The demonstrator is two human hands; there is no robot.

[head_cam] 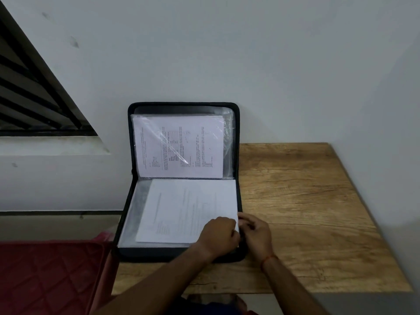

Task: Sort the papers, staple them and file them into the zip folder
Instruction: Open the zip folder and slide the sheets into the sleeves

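Two hands meet at the near right corner of a stack of papers [188, 210]. The left hand [219, 233] curls its fingers over that corner and grips it. The right hand [256, 230], a red thread at its wrist, is curled against the same edge; whether it holds paper or folder cannot be told. The papers lie in the lower half of an open black zip folder [129, 223] on a wooden surface [306, 201]. Its upper half leans upright on the wall [250, 53], a printed sheet [179, 146] sleeved in clear plastic inside. A red quilted cushion [50, 276] sits left.
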